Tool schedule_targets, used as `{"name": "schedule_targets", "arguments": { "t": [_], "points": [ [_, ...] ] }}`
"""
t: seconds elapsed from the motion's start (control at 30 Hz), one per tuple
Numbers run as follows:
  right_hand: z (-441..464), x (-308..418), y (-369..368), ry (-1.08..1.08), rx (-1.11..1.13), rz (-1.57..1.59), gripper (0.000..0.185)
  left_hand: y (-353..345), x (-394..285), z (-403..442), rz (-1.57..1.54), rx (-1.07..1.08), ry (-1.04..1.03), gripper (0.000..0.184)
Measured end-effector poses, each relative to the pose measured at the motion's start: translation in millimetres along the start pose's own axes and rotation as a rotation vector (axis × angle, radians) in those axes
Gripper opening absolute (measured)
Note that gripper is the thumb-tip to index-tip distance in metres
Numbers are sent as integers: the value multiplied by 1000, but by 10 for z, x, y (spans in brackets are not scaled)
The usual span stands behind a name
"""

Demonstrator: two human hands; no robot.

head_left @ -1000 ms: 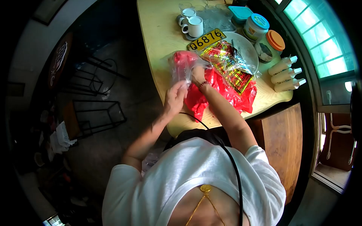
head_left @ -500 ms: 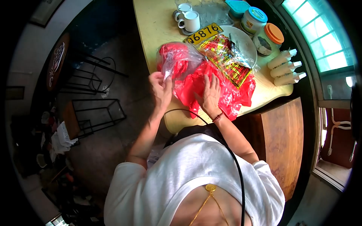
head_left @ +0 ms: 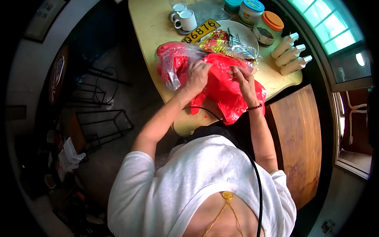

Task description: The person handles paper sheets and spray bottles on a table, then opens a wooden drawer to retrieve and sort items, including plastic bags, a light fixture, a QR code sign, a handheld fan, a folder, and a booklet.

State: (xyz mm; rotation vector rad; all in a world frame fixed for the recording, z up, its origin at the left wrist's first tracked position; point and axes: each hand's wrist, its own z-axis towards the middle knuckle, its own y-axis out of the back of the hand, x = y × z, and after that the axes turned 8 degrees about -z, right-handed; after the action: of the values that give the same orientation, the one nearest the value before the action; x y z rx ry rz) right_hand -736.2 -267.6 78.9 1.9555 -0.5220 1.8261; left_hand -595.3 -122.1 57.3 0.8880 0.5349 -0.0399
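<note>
- Basically, the right hand [head_left: 244, 82] has its thumb and forefinger brought together on the red plastic bag [head_left: 225, 94], the other fingers loosely bent.
- The left hand [head_left: 197, 76] curls its fingers against the same bag, at its left side; the thumb side is hidden, so I cannot tell whether they clamp it.
- Between the two hands and on the near side of them, the red plastic bag spreads over the table, creased and shiny, hanging past the near edge.
- A beaded bracelet [head_left: 254, 107] circles the wrist just behind the right-hand pinch.
- Just left of the left hand sits a clear plastic bag [head_left: 170, 63] with something red inside.
- Just beyond both hands lie red-and-yellow foil packets [head_left: 216, 41], partly under clear wrap, beside a round plate [head_left: 253, 36].
- Farther out past the left hand, a yellow number plate [head_left: 201, 31] reads Q6876, and two white mugs [head_left: 186, 21] stand behind it.
- Beyond the right hand, an orange-lidded jar [head_left: 268, 28] and a blue-lidded jar [head_left: 248, 12] stand next to each other.
- To the right of the grip, three pale bottles [head_left: 290, 55] stand in a row near the table's [head_left: 144, 29] edge.
- Nearer the body than the left hand, a small red scrap [head_left: 205, 116] lies on the tabletop, beside a black cable [head_left: 258, 193].
</note>
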Motion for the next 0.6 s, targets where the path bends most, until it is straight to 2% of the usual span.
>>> {"name": "schedule_targets", "arguments": {
  "t": [0.03,0.07,0.1,0.17,0.23,0.3,0.37,0.4,0.43,0.47,0.5,0.53,0.57,0.6],
  "points": [
    [-10,23,52,82,-84,-87,33,60,51,105,-57,-39,80,22],
    [-58,22,125,119,-120,-205,41,110,87,207,-32,-44,203,22],
    [-97,-49,182,196,-165,-204,41,212,74,311,-76,-130,240,23],
    [-247,86,264,365,-209,-373,43,376,118,537,-59,-149,330,24],
    [-368,303,344,445,-202,-504,49,434,283,723,-174,-225,310,27],
    [-377,309,459,519,-216,-485,51,606,224,917,-136,-210,443,27],
    [-361,240,607,437,-258,-333,46,718,355,1071,-386,-218,530,23],
    [-341,175,695,349,-295,-156,46,690,570,1119,-587,-240,521,17],
    [-330,164,750,260,-328,21,46,921,282,1164,-754,-185,611,12],
    [-363,168,786,256,-291,46,49,1132,30,1193,-830,-184,677,15],
    [-333,32,855,223,-198,109,59,1260,-107,1200,-907,-182,743,19],
    [-346,-31,871,192,-74,99,66,1303,-105,1187,-1124,-198,762,21],
    [-361,-70,885,162,49,88,74,1347,-29,1120,-1501,-158,822,22],
    [-360,-64,868,116,170,-15,89,1412,-13,1080,-1612,-139,827,23]
  ]
}}
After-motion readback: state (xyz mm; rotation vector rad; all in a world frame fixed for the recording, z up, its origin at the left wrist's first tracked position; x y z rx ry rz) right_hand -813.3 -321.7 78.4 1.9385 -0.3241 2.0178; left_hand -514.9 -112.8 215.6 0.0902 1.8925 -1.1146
